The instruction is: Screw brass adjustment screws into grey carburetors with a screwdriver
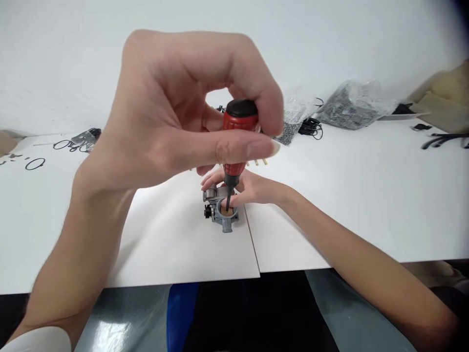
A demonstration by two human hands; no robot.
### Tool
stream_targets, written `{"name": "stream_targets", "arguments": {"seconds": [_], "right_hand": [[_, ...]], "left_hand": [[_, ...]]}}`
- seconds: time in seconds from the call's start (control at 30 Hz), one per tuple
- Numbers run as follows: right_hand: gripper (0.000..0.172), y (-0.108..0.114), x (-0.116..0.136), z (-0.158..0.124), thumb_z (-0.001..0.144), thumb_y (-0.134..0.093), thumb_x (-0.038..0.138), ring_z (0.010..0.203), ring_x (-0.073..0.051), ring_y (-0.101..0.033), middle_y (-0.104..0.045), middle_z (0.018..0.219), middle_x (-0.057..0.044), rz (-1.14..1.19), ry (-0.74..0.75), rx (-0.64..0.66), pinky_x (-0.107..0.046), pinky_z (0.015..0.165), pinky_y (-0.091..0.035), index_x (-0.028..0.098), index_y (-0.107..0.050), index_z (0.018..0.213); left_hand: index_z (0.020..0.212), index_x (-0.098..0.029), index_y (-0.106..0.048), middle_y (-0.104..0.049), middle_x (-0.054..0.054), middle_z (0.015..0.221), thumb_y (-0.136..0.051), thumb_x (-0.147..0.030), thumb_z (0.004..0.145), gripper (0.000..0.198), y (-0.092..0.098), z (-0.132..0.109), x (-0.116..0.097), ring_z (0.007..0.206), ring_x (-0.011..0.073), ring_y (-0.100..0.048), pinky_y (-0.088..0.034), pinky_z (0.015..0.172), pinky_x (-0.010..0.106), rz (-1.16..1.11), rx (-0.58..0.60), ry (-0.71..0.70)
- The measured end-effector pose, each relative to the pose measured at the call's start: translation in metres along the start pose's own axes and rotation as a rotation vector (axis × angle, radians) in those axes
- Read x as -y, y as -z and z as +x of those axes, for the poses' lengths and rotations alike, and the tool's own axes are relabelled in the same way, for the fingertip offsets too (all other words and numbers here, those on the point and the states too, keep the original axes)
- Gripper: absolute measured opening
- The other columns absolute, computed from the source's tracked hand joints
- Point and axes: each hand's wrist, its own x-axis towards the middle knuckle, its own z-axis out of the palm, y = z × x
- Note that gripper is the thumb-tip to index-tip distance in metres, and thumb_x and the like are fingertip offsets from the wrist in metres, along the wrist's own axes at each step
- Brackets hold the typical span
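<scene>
My left hand point(161, 112) looms large, with thumb and forefinger closed around the red handle of a small screwdriver point(240, 120) with a black cap. The screwdriver stands nearly upright, and its dark tip reaches down into the round opening of a grey metal carburetor point(227, 226). A brass-coloured plate point(229, 212) lies inside that opening, where the tip meets it. From the right, my right hand point(254, 188) grips the carburetor at its far side and keeps it on the white table; some fingers are hidden behind the screwdriver.
Clear plastic bags of small parts point(353, 105) lie at the back right, beside coiled black cords point(310, 128). Black tubes point(445, 140) rest at the far right. Black rings point(35, 164) are at the left. A seam divides the white table point(176, 254) near its front edge.
</scene>
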Motion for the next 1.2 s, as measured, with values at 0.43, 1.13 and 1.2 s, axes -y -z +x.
{"name": "stream_targets", "arguments": {"seconds": [0.43, 1.13, 1.2], "right_hand": [[0.045, -0.0002, -0.0004, 0.0002, 0.077, -0.068, 0.012, 0.125, -0.023, -0.050, -0.060, 0.128, -0.007, -0.016, 0.020, 0.009, -0.039, 0.107, -0.042, 0.020, -0.063, 0.121], [0.047, -0.0014, 0.0049, -0.0004, 0.077, -0.067, 0.010, 0.119, -0.023, -0.057, -0.058, 0.132, -0.009, -0.035, 0.006, 0.004, -0.039, 0.104, -0.046, 0.019, -0.061, 0.122], [0.046, -0.0018, 0.0047, -0.0007, 0.078, -0.067, 0.011, 0.117, -0.023, -0.058, -0.059, 0.131, -0.009, -0.023, 0.004, 0.004, -0.038, 0.100, -0.049, 0.019, -0.061, 0.123]], "left_hand": [[0.102, -0.001, -0.063, -0.064, 0.005, 0.089, -0.036, -0.040, 0.096, 0.048, -0.0051, -0.0020, -0.0019, 0.068, 0.0082, -0.066, -0.049, 0.041, 0.020, -0.117, -0.023, 0.054], [0.103, -0.006, -0.062, -0.065, 0.001, 0.099, -0.062, -0.013, 0.085, 0.020, 0.0008, -0.0014, -0.0009, 0.071, 0.0072, -0.065, -0.058, 0.056, 0.022, -0.134, 0.074, 0.097], [0.100, -0.005, -0.062, -0.065, 0.000, 0.097, -0.059, -0.015, 0.086, 0.017, 0.0018, -0.0007, -0.0022, 0.072, 0.0069, -0.065, -0.060, 0.060, 0.022, -0.115, 0.088, 0.074]]}}
